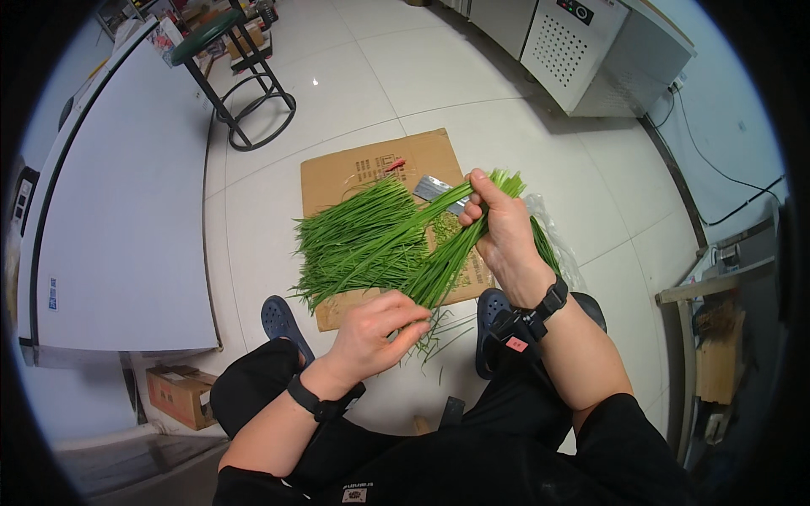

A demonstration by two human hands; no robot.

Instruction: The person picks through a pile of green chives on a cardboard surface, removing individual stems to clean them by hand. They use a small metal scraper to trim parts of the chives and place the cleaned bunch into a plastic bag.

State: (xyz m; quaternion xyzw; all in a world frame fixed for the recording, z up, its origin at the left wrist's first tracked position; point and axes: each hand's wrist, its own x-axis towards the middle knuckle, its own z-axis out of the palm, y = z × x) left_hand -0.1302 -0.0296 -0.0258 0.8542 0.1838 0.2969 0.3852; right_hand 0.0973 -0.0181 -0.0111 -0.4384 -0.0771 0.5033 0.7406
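My right hand (pixel 503 228) is closed around the stem ends of a bunch of garlic chives (pixel 446 262), whose leaves hang down and to the left. At the bunch's lower tips, the thumb and fingers of my left hand (pixel 376 332) pinch thin leaf ends. A larger pile of garlic chives (pixel 361 237) lies on a flattened cardboard sheet (pixel 380 155) on the floor. Partly covered by the held bunch, a flat metal blade (pixel 433 188) rests on the cardboard, with pale green trimmings (pixel 448 228) near it. Loose leaf scraps (pixel 436 338) lie on the tiles between my feet.
A small red object (pixel 395 164) lies on the cardboard. Clear plastic (pixel 560 234) and more chives (pixel 544 243) are beyond my right wrist. A white appliance (pixel 126 209) stands left, a stool (pixel 215 38) behind it, a steel cabinet (pixel 569 57) at the upper right.
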